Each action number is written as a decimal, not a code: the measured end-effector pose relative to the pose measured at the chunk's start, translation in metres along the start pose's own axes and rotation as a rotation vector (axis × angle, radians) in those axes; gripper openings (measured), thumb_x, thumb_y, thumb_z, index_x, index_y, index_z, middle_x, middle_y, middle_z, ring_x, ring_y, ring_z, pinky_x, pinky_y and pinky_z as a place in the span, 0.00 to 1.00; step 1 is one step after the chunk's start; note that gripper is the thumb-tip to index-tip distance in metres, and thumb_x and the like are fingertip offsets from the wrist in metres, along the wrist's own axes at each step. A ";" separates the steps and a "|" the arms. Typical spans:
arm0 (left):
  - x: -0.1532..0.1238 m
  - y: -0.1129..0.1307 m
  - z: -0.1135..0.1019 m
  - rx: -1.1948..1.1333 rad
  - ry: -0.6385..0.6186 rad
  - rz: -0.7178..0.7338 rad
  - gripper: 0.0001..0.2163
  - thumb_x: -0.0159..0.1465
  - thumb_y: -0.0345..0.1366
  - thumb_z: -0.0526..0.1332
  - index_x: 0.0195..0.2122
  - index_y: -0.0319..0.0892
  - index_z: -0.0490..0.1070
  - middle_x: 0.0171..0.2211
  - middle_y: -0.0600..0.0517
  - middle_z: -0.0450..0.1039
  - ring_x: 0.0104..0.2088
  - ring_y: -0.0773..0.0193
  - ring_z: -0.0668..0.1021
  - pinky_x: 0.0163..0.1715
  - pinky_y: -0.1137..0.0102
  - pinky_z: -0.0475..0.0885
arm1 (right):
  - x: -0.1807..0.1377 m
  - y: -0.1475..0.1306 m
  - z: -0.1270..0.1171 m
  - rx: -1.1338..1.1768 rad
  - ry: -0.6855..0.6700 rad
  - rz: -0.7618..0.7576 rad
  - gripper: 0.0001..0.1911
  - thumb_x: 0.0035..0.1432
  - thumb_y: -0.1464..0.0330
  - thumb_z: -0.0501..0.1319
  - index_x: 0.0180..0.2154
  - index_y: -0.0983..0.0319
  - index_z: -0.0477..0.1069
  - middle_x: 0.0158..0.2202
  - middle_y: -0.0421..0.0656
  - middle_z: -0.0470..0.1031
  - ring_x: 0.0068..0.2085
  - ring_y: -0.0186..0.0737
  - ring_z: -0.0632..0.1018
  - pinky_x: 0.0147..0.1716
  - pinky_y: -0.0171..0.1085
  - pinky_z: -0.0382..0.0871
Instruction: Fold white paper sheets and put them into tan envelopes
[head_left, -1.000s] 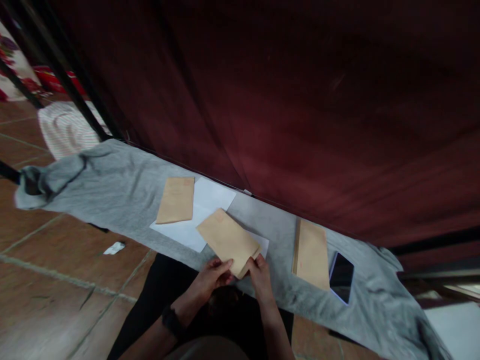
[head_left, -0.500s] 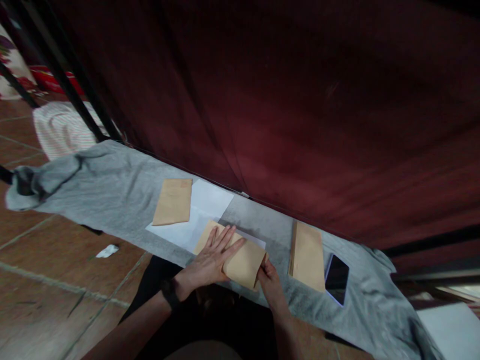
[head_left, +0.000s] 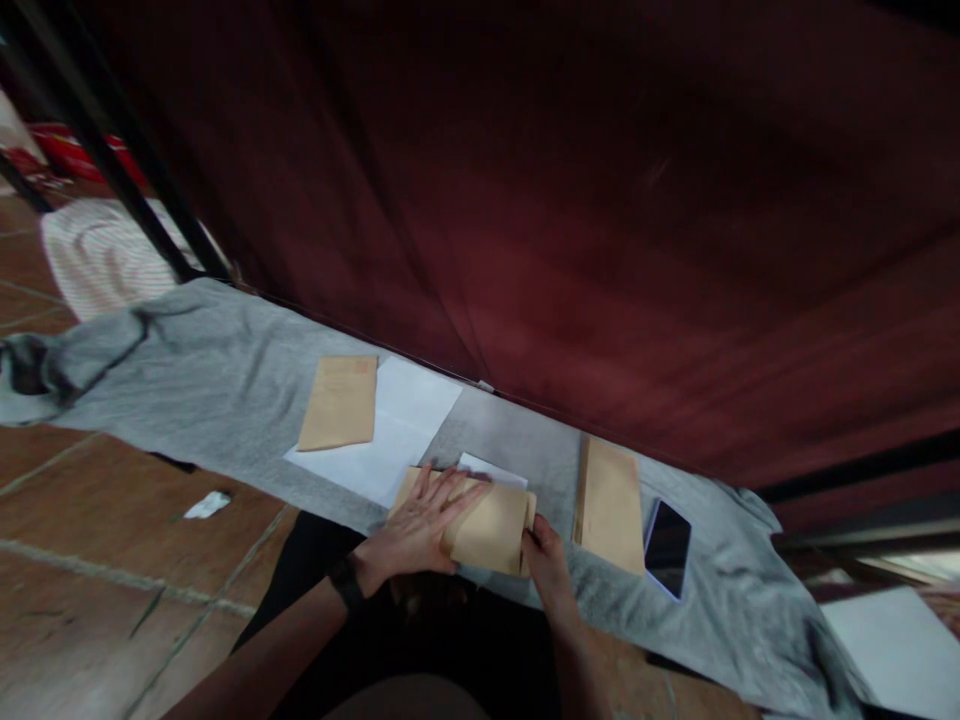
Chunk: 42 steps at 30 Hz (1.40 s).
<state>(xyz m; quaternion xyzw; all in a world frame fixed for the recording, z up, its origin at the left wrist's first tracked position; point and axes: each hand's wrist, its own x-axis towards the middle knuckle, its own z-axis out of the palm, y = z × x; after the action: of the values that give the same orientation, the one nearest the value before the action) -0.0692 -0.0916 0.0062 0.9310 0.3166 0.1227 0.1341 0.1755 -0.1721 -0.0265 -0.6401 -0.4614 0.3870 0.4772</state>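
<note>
A brown paper envelope point(head_left: 491, 528) lies near the front edge of the grey cloth. My left hand point(head_left: 427, 520) rests flat on it with the fingers spread. At its right end my right hand point(head_left: 546, 560) pinches the flap, the fingertips partly hidden by the paper. A strip of white paper point(head_left: 491, 470) shows behind the envelope's far edge. To the left, another brown envelope point(head_left: 339, 402) lies partly over white sheets point(head_left: 409, 405). A stack of brown envelopes point(head_left: 611, 510) lies right of my right hand.
A phone point(head_left: 667, 548) lies beside the stack on the grey cloth point(head_left: 225, 370). A dark red panel point(head_left: 525, 200) rises along the cloth's far edge. On the tiled floor are a crumpled white scrap point(head_left: 208, 505) and, at the left, a striped cloth point(head_left: 109, 255).
The envelope under my hands has turned slightly and lies flatter, its right end lower. My right hand has stayed at that end. The view has shifted a little.
</note>
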 end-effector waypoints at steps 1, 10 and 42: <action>-0.001 -0.001 0.004 -0.009 -0.009 0.002 0.55 0.51 0.50 0.72 0.75 0.49 0.40 0.72 0.40 0.50 0.71 0.38 0.54 0.69 0.41 0.37 | -0.001 0.000 -0.001 -0.033 0.004 0.002 0.14 0.54 0.62 0.57 0.41 0.58 0.76 0.38 0.44 0.82 0.40 0.46 0.81 0.43 0.42 0.75; -0.001 -0.002 0.010 -0.030 0.005 0.006 0.53 0.52 0.49 0.71 0.74 0.49 0.43 0.71 0.39 0.52 0.71 0.38 0.55 0.69 0.40 0.38 | -0.014 -0.021 -0.006 -0.543 0.224 -0.162 0.03 0.58 0.67 0.61 0.32 0.54 0.72 0.34 0.45 0.76 0.40 0.50 0.77 0.47 0.46 0.68; 0.001 -0.006 -0.004 -0.054 -0.033 0.059 0.49 0.53 0.51 0.72 0.73 0.53 0.49 0.71 0.43 0.55 0.71 0.37 0.56 0.68 0.40 0.37 | -0.023 -0.029 -0.011 0.439 -0.309 0.357 0.18 0.57 0.53 0.59 0.41 0.54 0.80 0.40 0.47 0.83 0.43 0.51 0.83 0.40 0.46 0.78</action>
<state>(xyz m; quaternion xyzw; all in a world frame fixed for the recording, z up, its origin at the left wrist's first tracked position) -0.0733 -0.0857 0.0085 0.9378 0.2832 0.1197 0.1609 0.1734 -0.1932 0.0061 -0.5264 -0.3143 0.6473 0.4529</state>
